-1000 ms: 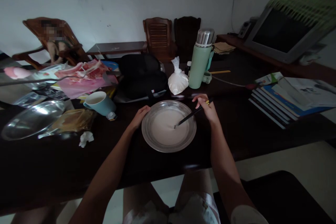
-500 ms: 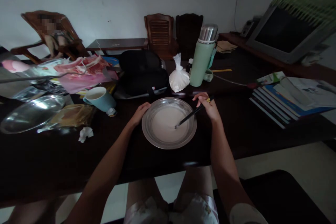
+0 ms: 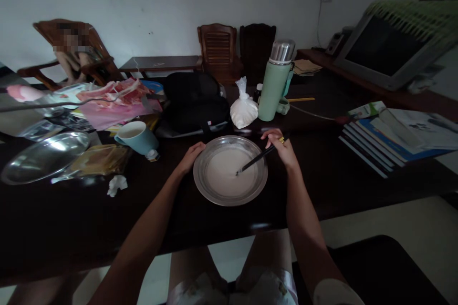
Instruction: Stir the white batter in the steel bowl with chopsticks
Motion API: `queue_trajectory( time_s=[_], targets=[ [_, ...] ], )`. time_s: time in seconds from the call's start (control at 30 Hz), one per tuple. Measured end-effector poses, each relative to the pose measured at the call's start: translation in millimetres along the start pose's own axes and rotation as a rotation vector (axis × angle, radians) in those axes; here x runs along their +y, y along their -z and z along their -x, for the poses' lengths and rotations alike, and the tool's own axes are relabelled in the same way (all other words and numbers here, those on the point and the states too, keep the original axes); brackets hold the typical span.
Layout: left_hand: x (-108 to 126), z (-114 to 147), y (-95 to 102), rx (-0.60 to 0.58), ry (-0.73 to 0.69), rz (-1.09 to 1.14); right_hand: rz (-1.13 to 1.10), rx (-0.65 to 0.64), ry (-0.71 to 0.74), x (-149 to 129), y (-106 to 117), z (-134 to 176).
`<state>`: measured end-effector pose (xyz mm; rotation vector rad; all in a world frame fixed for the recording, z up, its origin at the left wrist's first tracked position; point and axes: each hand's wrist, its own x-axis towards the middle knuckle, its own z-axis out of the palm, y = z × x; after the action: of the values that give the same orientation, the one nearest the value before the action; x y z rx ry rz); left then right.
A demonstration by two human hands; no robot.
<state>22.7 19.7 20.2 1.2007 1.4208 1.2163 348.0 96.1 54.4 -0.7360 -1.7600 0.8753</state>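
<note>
A shallow metal bowl stands on the dark table in front of me, holding a pale, whitish liquid. My left hand grips its left rim, the thumb on top and the other fingers partly hidden. Black chopsticks with gold marks at the upper end are in the closed fingers of my right hand, beside the right rim. They slant down to the left, their tips dipping into the liquid. Behind the bowl sits a knotted clear bag of white powder.
A green thermos stands behind, near a black bag. On the left are a blue mug, an empty metal bowl and crumpled tissue. Books lie right. A person sits at far left.
The chopstick tips have shifted slightly left and down within the liquid, my right hand moving a little with them. My left hand stays on the rim. The view has tilted slightly.
</note>
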Motion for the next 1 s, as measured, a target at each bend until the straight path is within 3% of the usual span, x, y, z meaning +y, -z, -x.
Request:
queue_trajectory(
  time_s=[0.17,0.23,0.3,0.4,0.47,0.57,0.67,0.73,0.83,0.93,1.0],
  targets=[
    [-1.9,0.0,0.9,-0.001,-0.009,-0.02,-0.015,-0.185,0.016,-5.7,-16.8,1.1],
    [-2.7,-0.3,1.0,-0.002,-0.005,-0.016,-0.001,-0.2,0.03,-5.4,-22.8,0.5],
    [-3.4,-0.6,1.0,-0.007,-0.007,-0.013,0.015,-0.118,0.018,-1.6,-19.9,-0.3],
    [-3.8,-1.0,1.0,-0.014,-0.01,-0.007,0.008,0.121,-0.059,5.8,-1.9,-0.6],
    [-3.3,-0.7,0.8,-0.012,-0.006,-0.001,-0.001,0.183,-0.077,7.4,9.7,0.2],
    [-1.5,0.2,0.1,-0.014,0.0,-0.007,-0.012,0.035,-0.04,2.1,9.5,1.8],
    [0.2,0.8,-0.5,-0.023,0.011,-0.015,-0.013,-0.177,0.002,-5.3,-10.0,0.8],
    [0.5,0.7,-0.4,-0.026,0.019,-0.013,0.008,-0.251,0.048,-6.1,-21.5,-1.5],
    [-0.2,-0.2,0.0,-0.022,0.021,0.0,0.056,-0.137,0.045,-0.3,-19.7,-3.8],
    [-0.7,-1.4,0.5,-0.028,0.01,0.007,0.034,0.113,-0.053,5.3,-0.2,-2.6],
    [-0.5,-2.3,1.0,-0.041,0.009,0.01,0.025,0.169,-0.051,4.8,9.7,-1.2]
  ],
)
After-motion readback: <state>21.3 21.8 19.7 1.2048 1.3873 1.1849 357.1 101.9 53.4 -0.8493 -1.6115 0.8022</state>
